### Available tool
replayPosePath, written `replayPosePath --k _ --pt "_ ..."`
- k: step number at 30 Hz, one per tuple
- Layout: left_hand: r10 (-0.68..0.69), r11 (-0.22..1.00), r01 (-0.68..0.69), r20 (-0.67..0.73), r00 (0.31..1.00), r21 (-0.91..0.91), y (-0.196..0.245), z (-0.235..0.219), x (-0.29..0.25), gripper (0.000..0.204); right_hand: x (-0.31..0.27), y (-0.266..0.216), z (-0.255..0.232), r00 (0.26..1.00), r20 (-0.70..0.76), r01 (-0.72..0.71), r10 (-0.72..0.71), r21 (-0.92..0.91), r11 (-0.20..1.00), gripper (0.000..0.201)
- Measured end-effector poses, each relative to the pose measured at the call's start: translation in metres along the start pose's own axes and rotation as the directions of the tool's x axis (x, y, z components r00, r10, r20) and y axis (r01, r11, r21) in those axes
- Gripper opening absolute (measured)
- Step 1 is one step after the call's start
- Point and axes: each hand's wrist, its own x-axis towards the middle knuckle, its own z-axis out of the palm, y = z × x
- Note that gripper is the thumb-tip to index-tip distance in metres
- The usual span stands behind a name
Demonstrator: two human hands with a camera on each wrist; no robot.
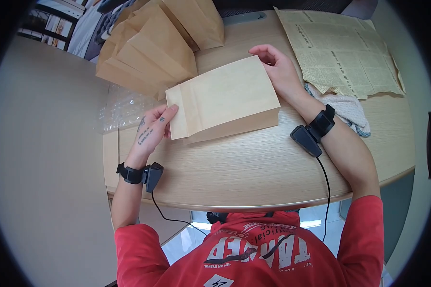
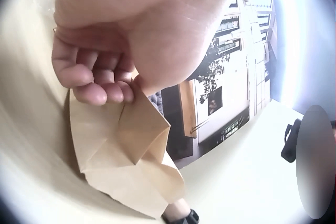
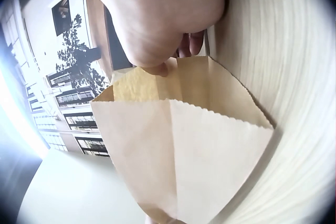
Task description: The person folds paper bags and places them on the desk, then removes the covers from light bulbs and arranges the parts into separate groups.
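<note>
A flattened-looking brown paper bag (image 1: pixel 225 95) lies across the middle, its folded bottom end to the left and its serrated mouth to the right. My left hand (image 1: pixel 151 126) grips the folded bottom end, thumb on top and fingers curled underneath. At the other end my right hand (image 1: pixel 282 74) holds the far side of the mouth. In the right wrist view the thumb overlaps the rim of the bag (image 3: pixel 142 145), which gapes open, with the other fingers partly hidden behind it. The left wrist view shows the bag's creased bottom (image 2: pixel 126 150) below the curled fingers.
Several brown paper bags (image 1: pixel 158 48) stand at the back left, with clear plastic packaging (image 1: pixel 124 107) beside them. A newsprint-patterned sheet (image 1: pixel 342 52) and a white cloth (image 1: pixel 342 107) lie on the right of the wooden table (image 1: pixel 225 172). Side panels flank the table.
</note>
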Motion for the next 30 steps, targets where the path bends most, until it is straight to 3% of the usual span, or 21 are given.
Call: replayPosePath --k 5,11,14,19,30 --pt "0.001 0.994 -0.008 -0.063 0.998 -0.113 -0.009 0.008 -0.001 0.035 0.002 0.002 0.000 0.998 -0.068 0.007 -0.013 -0.097 0.995 0.035" --pt "0.020 0.971 -0.045 -0.109 0.994 -0.233 -0.007 0.012 -0.003 0.031 0.002 -0.002 -0.002 0.989 -0.145 0.010 -0.032 -0.151 0.989 0.029" --pt "0.032 0.963 -0.064 -0.124 0.992 -0.263 0.000 0.013 -0.002 0.031 0.006 0.000 -0.003 0.979 -0.201 -0.035 0.034 -0.004 0.999 0.029" --pt "0.106 0.953 -0.145 -0.153 0.983 -0.268 0.011 0.016 -0.004 0.031 0.008 -0.001 -0.004 0.969 -0.243 -0.039 0.039 0.008 0.999 0.026" --pt "0.271 0.945 -0.315 -0.324 0.906 -0.090 0.042 0.016 -0.004 0.034 0.010 -0.006 -0.007 0.968 -0.245 0.012 0.049 0.242 0.970 0.032"
